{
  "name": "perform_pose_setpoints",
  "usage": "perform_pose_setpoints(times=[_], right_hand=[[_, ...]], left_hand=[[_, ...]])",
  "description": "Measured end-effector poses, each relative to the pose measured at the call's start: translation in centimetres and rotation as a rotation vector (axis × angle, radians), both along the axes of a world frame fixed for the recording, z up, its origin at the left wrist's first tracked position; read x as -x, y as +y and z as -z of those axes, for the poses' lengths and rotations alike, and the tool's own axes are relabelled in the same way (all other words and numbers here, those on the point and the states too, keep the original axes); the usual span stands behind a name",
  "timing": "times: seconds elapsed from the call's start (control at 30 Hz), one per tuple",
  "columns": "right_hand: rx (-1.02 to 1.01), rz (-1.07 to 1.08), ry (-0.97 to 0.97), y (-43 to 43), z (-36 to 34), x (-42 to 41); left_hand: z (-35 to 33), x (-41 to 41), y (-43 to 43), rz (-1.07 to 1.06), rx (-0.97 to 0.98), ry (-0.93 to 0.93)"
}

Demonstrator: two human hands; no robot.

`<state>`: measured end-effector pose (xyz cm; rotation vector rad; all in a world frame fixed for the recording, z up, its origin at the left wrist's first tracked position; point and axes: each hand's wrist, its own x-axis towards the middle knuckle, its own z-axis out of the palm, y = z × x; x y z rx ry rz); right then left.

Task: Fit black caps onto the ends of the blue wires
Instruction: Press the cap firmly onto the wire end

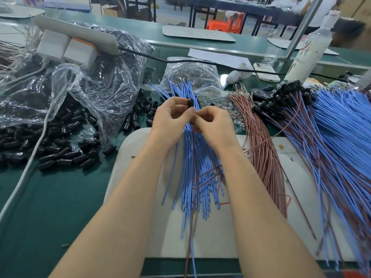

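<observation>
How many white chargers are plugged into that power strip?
2. The left charger and the right charger sit side by side on the near edge of the power strip. Others may be hidden on its far side.

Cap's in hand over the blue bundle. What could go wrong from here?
1. The cap is pinched only by the fingertips of the left hand and right hand, right above the loose blue wires; a slip could lose it in the bundle.
2. Brown wires lie mixed among the blue ones below the hands, so the wrong wire might get snagged or capped.
</observation>
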<state>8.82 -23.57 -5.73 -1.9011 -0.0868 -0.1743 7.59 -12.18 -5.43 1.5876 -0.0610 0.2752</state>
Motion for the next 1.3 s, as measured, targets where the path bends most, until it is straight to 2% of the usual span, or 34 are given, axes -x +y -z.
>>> perform_pose_setpoints(times=[0.6,0.97,1.07,1.3], right_hand=[[-0.064,-0.030,-0.003,0.1,0.3,0.0],[0.065,0.017,-0.084,0.1,0.0,0.3],[0.151,0.046,-0.144,0.0,-0.3,0.4],[0.196,0.060,-0.215,-0.1,-0.4,0.5]], left_hand=[[-0.8,0.8,0.2,-0.007,-0.057,-0.124],[-0.9,1.1,0.0,0.097,0.032,-0.116],[-0.8,1.1,0.0,0.113,0.013,-0.104],[-0.7,1.0,-0.1,0.118,-0.023,-0.113]])
